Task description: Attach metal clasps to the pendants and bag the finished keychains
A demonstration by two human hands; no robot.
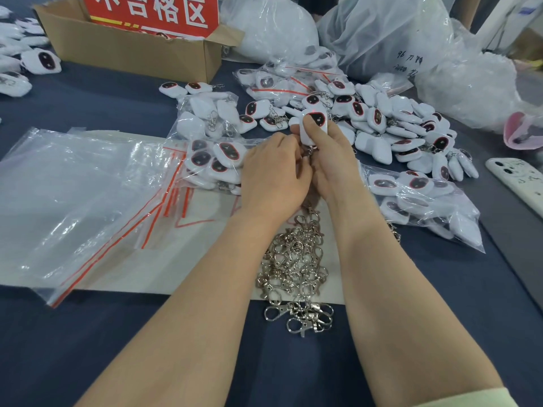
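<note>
My right hand (326,163) grips a white pendant (317,124) with a dark oval face, thumb on its front. My left hand (273,168) is curled close beside it and pinches a small metal clasp (311,150) at the pendant's lower end, mostly hidden by fingers. A heap of loose silver clasps (296,268) lies between my forearms. Loose pendants and finished keychains (390,124) are piled beyond my hands. Filled clear bags (211,163) (423,201) lie on either side of my hands.
A stack of empty red-striped zip bags (88,195) lies at the left on a beige mat (188,277). A cardboard box (132,51) with a red sign stands at the back. Big plastic sacks (396,36) fill the back right. A phone (520,180) lies at the right edge.
</note>
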